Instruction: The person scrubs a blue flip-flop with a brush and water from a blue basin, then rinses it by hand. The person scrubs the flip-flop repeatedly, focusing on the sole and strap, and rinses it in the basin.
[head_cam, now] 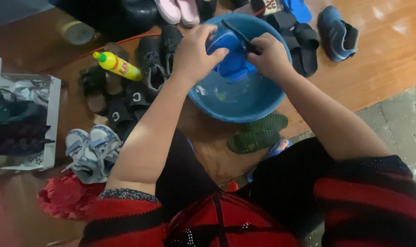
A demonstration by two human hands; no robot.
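Down over the round blue plastic basin (244, 107), seen from the head camera, both hands work on a blue rubber shoe (233, 57) held above the shallow water. The left hand (196, 52) has its fingers curled tight around the shoe's near end, gripping it. The right hand (271, 57) is closed around a dark slim brush (239, 34), whose head lies against the shoe's top.

The basin sits on the wooden floor near its edge with the grey tiles. A yellow squeeze bottle with a green cap (117, 65) lies to its left among black sandals (121, 110); a pair of green slippers (257, 133) lies just beside the basin's near rim, and pale blue-grey sneakers (89, 151) sit further left.

The wet shoe could well slip from the left hand's grip and splash water onto the wooden floor, and hard scrubbing might tip the basin.
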